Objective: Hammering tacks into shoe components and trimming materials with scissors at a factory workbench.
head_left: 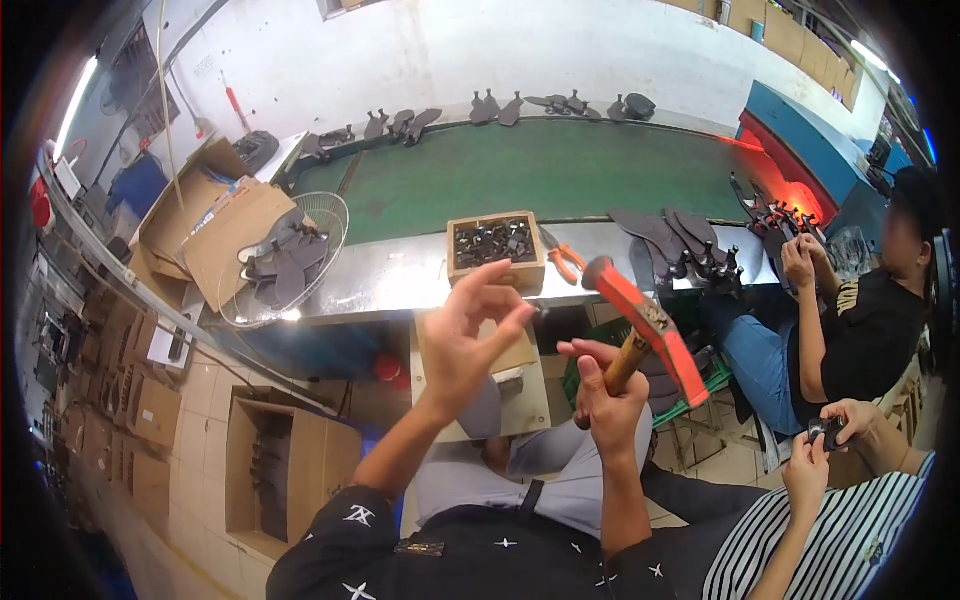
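Observation:
My right hand [614,402] is wrapped around the wooden handle of a hammer [655,330] with a red-orange head, raised over my lap. To its left, my left hand [465,335] is lifted, thumb and index finger nearly together. A tiny dark thing shows by those fingertips, too small to name. Below that hand a dark grey shoe sole [480,408] lies partly hidden on a small work stand [530,408] between my knees. Just beyond my left hand, a wooden box [494,268] holds many small black parts.
Pliers [567,262] with orange handles lie right of the box. Soles [655,237] are piled farther right; others fill a wire basket [287,262] at left. A green conveyor belt [480,170] runs behind. Two people sit at right, one [862,318] in black, another [815,540] in stripes.

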{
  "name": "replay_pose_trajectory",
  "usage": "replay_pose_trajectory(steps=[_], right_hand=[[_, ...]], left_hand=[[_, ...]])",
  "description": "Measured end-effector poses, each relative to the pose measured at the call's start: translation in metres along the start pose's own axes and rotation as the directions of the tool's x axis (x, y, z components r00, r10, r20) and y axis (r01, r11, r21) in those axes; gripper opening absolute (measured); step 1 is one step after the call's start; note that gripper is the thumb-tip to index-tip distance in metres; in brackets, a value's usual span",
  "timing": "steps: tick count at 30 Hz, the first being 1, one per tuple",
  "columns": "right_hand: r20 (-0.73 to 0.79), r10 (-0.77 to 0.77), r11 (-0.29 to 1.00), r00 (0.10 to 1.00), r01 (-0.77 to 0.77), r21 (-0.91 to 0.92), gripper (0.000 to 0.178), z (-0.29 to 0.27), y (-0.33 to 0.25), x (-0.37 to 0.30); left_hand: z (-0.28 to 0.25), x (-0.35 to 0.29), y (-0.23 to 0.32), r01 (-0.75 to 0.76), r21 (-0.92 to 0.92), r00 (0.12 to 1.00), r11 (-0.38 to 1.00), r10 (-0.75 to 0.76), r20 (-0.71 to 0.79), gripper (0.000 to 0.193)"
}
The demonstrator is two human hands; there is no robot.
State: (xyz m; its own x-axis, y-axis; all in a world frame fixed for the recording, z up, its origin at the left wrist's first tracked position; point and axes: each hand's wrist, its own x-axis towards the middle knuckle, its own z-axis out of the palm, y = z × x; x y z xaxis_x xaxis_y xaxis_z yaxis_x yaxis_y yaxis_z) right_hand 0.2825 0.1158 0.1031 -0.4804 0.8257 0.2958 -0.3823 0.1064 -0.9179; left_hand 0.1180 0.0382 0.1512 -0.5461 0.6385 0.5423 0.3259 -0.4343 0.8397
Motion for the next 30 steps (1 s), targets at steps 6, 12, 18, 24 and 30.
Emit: replay_pose_trajectory(steps=[6,12,18,24,30], right_hand=[[0.116,0.051,0.990,0.992,-0.066,0.127,0.028,0.029,-0.021,-0.008],[0.192,0.028,0.954,0.981,-0.083,0.287,0.033,0.034,-0.022,-0.016],[0.230,0.029,0.942,0.973,-0.104,0.318,0.035,0.030,-0.016,-0.017],[0.274,0.092,0.935,0.957,-0.178,0.307,0.027,0.025,-0.008,-0.012],[0.293,0.209,0.950,0.933,-0.265,0.167,0.014,0.032,-0.003,0.006]], left_hand=[[-0.005,-0.036,0.024,-0.096,-0.068,0.995,0.993,0.098,0.024,0.065],[-0.015,-0.049,0.031,-0.191,-0.056,0.978,0.980,0.195,0.076,0.063],[-0.025,-0.048,0.028,-0.373,0.139,0.924,0.917,0.354,0.145,0.064],[-0.038,-0.044,0.023,-0.650,0.358,0.759,0.670,0.547,0.353,0.058],[-0.060,-0.041,-0.008,-0.755,0.339,0.651,0.561,0.575,0.496,0.040]])
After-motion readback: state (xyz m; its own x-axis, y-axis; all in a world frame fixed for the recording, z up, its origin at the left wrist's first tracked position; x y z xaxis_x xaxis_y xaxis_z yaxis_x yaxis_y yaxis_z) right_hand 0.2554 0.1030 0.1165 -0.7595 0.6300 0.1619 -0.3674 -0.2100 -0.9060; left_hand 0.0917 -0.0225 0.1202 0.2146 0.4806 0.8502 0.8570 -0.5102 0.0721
